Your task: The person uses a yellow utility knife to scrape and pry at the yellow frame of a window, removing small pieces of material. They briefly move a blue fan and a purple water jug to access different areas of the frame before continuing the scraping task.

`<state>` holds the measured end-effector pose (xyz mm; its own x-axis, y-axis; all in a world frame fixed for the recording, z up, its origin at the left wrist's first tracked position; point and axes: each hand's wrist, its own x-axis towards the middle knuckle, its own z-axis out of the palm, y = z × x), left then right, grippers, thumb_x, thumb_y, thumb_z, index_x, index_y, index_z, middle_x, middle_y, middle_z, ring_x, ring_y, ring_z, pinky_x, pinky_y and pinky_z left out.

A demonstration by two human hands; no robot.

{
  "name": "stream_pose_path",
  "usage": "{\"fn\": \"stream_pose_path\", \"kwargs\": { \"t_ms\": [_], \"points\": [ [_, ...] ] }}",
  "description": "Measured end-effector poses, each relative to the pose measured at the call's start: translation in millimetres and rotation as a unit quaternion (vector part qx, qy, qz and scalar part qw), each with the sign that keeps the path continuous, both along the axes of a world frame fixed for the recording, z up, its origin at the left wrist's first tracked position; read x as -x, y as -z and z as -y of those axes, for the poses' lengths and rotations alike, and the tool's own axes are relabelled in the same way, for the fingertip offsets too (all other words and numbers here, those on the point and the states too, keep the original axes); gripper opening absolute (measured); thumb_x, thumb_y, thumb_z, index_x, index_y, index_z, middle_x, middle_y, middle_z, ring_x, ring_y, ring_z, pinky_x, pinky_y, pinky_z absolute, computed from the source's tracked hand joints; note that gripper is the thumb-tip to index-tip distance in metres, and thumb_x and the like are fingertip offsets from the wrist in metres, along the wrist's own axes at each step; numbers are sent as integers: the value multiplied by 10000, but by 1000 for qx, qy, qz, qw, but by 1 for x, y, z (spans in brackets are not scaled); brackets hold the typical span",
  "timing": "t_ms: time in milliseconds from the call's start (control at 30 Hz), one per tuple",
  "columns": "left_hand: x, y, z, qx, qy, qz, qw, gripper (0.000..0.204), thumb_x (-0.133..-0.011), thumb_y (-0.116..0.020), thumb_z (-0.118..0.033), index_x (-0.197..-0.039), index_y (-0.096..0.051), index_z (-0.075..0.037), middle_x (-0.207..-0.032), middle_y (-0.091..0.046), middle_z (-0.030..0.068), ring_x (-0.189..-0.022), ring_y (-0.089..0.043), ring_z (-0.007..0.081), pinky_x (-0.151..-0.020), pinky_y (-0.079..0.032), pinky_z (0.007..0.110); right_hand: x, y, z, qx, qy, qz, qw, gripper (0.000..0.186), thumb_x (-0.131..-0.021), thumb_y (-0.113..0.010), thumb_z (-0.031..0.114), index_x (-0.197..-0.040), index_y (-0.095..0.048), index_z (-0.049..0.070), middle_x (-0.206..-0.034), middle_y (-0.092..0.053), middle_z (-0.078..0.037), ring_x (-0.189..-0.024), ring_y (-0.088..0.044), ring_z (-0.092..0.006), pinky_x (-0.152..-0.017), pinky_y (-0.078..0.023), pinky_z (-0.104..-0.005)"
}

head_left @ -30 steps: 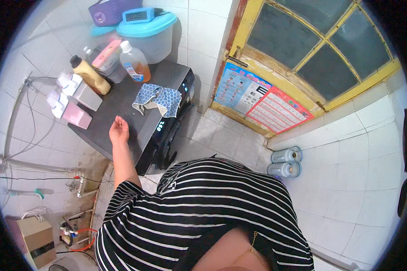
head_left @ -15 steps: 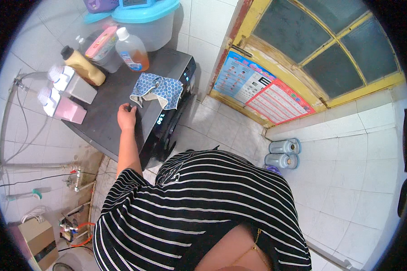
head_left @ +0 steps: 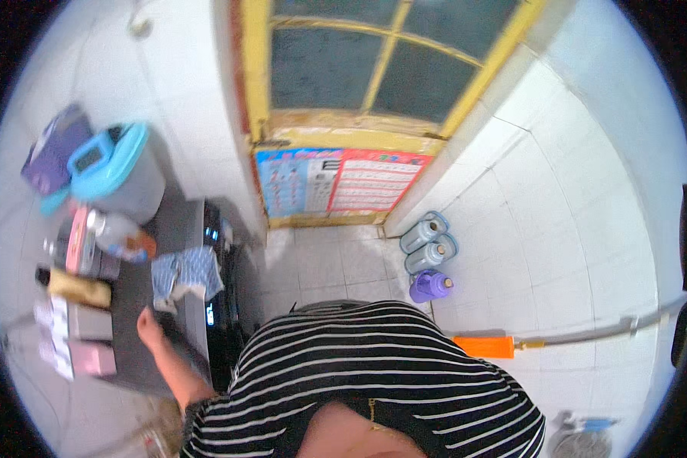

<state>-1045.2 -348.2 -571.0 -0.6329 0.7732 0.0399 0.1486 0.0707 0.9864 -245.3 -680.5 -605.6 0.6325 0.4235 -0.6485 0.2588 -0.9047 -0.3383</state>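
In the head view, the left hand rests on the dark appliance top, its fingers blurred, so I cannot tell whether they are spread or curled; it grips nothing. The blue patterned cloth lies just beyond it, apart. The right hand is out of sight. Judging by this, the reach toward the cloth is underway; closing on it needs a short forward stretch.

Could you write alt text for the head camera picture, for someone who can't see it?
Seen from above, a person in a striped shirt rests the left hand on a dark machine top, near a blue patterned cloth. Bottles and boxes crowd the far left; three bottles stand on the tiled floor by a yellow-framed door.
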Motion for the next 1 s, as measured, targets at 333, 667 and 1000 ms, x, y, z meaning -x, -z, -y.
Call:
{"fn": "stream_pose_path", "kwargs": {
  "t_ms": [333, 667, 1000],
  "points": [
    [-102, -179, -70, -82, 267, 341, 898, 343, -936, -585, -75, -1260, -503, 2, -1072, -612, 64, -943, -593, 123, -815, -507, 223, 19, 9, 1, 19, 58, 10, 998, 346, -756, -755, 308, -888, -681, -3, -746, -668, -140, -628, -645, -243, -578, -522, -347],
    [-209, -148, -125, 30, 379, 478, 792, 233, -944, -558, -97, -1159, -540, -7, -979, -591, 48, -822, -568, 111, -715, -494, 218, -15, 88, 2, 12, 49, -38, 998, 379, -738, -771, 288, -906, -655, -31, -690, -650, -130, -564, -620, -224, -522, -509, -363],
    [-337, -171, -134, 66, 372, 483, 790, 172, -993, -455, -117, -1118, -494, -6, -835, -465, 21, -696, -436, 118, -640, -405, 249, -124, 96, 9, 59, 115, -79, 989, 309, -745, -749, 287, -830, -666, 2, -685, -660, -99, -545, -626, -192, -507, -514, -340]
  ]
}}
